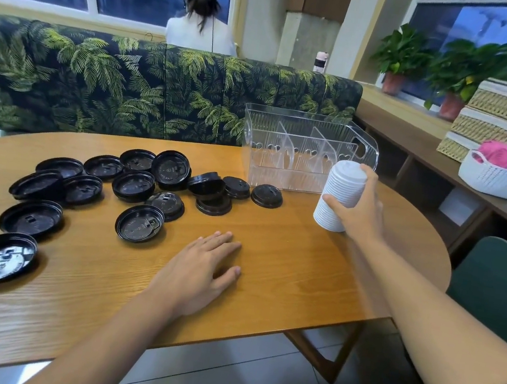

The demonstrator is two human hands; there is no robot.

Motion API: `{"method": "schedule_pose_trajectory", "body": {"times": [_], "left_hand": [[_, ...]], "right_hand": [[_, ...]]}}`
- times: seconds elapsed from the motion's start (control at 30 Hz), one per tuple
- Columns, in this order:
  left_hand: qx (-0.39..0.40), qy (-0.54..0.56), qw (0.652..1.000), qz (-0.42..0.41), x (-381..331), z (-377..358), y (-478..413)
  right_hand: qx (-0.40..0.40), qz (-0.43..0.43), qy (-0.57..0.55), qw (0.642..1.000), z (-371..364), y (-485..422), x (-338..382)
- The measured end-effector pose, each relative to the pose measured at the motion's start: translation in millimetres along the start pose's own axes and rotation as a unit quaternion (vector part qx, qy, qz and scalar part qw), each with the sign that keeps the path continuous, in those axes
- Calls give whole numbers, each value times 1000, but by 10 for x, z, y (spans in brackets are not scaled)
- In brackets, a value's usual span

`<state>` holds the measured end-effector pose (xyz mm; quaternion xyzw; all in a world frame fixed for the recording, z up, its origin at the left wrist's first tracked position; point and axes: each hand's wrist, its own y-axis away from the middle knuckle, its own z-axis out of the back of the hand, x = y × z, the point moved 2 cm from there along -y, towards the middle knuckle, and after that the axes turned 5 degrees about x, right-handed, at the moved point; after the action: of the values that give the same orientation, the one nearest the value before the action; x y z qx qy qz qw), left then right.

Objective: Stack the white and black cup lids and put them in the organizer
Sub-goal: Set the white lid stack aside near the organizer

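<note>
My right hand (pixel 362 207) grips a tall stack of white cup lids (pixel 338 190), tilted and held just above the wooden table (pixel 283 274), right in front of the clear organizer (pixel 303 153). The organizer has see-through dividers and nothing shows inside it. Several black cup lids (pixel 140 223) lie scattered over the left half of the table, some upside down, some overlapping. My left hand (pixel 201 272) rests flat on the table with fingers apart, holding nothing, just right of the nearest black lids.
A leaf-print bench back (pixel 130 83) runs behind the table, with a person sitting beyond it, facing away. At the right, a shelf holds potted plants (pixel 401 59), woven boxes (pixel 503 119) and a white basket (pixel 492 178) with pink cloth. A green chair (pixel 499 285) stands right of the table.
</note>
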<state>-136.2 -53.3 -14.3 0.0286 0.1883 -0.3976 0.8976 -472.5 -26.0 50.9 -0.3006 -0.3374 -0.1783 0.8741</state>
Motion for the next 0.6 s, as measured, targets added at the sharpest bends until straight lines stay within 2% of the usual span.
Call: {"method": "schedule_pose_trajectory", "body": {"times": [0.2,0.33,0.6], "left_hand": [[7,2,1000,4,-9,9,3],[13,-1,1000,6,-24,25,4],[20,5,1000,14,-80,80,34]], "right_hand": [[27,-24,-10,999,50,145,60],[30,-4,-2,1000,46,330,81],[74,-16,19,997,-67,975,150]]}}
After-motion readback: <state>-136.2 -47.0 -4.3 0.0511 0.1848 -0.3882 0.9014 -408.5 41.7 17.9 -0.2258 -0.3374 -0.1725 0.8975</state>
